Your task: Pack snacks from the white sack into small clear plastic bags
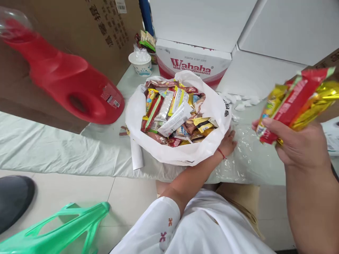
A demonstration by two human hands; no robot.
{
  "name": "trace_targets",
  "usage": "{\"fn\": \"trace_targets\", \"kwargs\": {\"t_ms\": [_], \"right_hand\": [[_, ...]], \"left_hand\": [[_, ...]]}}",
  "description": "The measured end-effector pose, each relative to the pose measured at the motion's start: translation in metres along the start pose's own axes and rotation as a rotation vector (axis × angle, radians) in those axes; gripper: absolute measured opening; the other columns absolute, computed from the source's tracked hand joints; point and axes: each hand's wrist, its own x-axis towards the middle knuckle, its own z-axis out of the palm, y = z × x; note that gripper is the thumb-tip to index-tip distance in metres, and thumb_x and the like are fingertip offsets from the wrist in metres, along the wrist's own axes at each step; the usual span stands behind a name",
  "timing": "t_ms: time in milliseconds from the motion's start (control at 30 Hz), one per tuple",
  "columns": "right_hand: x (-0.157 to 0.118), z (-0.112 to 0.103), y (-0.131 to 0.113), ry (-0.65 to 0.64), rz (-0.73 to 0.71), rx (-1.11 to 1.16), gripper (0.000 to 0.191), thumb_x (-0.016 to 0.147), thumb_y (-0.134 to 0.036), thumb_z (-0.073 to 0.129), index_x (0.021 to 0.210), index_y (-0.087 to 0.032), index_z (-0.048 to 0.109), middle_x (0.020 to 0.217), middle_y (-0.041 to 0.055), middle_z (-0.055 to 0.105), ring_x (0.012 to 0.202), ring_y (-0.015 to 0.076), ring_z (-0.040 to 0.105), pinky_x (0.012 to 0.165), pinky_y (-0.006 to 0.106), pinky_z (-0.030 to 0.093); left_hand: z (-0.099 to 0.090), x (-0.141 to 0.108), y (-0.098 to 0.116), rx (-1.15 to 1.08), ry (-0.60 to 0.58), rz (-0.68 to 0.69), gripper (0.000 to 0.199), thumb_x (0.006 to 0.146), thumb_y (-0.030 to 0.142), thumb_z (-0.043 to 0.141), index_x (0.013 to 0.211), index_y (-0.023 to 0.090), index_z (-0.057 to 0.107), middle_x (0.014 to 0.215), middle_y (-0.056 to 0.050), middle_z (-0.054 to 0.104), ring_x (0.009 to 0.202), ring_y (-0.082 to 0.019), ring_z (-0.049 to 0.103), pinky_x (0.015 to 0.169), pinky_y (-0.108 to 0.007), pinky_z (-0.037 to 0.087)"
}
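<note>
Right hand [302, 143] clasping snack packets [295, 105] — long axis slanting up-right, left hand [227, 144] — grip unclear

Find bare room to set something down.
Free: cloth in front of the red bottle, left of the white roll; perhaps right of the clear film beside the left hand. Crowded: behind the bag, around cup and Wahaha box.

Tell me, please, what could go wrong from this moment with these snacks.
Several packets are bunched in the right hand; one might slip. The open white bag is full of snacks; a push from the left hand at its side could spill some. The tall red bottle stands near the bag and might be knocked over.
</note>
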Motion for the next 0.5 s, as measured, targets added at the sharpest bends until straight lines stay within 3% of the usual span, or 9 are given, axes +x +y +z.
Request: {"fn": "trace_targets", "kwargs": {"t_ms": [100, 200, 300, 500], "right_hand": [[-0.017, -0.04, 0.044, 0.178, 0.356, 0.042, 0.044, 0.054, -0.033, 0.091, 0.092, -0.021, 0.073, 0.086, 0.0022, 0.071, 0.067, 0.0179, 0.067, 0.064, 0.033, 0.056], [-0.029, -0.057, 0.095, 0.193, 0.498, -0.085, 0.046, 0.05, -0.037, 0.087, 0.088, -0.016, 0.071, 0.079, 0.0026, 0.072, 0.067, 0.0183, 0.066, 0.064, 0.03, 0.052], [-0.029, -0.058, 0.128, 0.127, 0.476, -0.374, 0.046, 0.061, -0.046, 0.08, 0.095, -0.017, 0.069, 0.085, 0.0046, 0.074, 0.074, 0.0217, 0.067, 0.067, 0.032, 0.05], [-0.015, -0.039, 0.153, -0.045, 0.327, -0.917, 0.065, 0.084, -0.049, 0.067, 0.136, -0.013, 0.053, 0.114, 0.0194, 0.071, 0.1, 0.0331, 0.067, 0.084, 0.04, 0.051]], "left_hand": [[-0.012, -0.004, 0.006, 0.047, -0.024, -0.031, 0.061, 0.102, 0.039, 0.047, 0.156, 0.01, 0.043, 0.17, -0.017, 0.024, 0.158, -0.033, 0.022, 0.131, -0.046, 0.017], [-0.019, -0.005, 0.008, 0.101, -0.024, -0.043, 0.061, 0.102, 0.039, 0.046, 0.156, 0.011, 0.043, 0.17, -0.015, 0.026, 0.158, -0.032, 0.023, 0.131, -0.048, 0.018], [-0.018, -0.002, 0.006, 0.138, -0.004, -0.052, 0.059, 0.103, 0.04, 0.042, 0.156, 0.014, 0.044, 0.17, -0.014, 0.026, 0.158, -0.032, 0.023, 0.129, -0.049, 0.022], [-0.014, 0.003, 0.0, 0.088, 0.086, -0.055, 0.055, 0.104, 0.03, 0.038, 0.155, 0.011, 0.044, 0.169, -0.015, 0.028, 0.158, -0.032, 0.024, 0.129, -0.049, 0.023]]}}
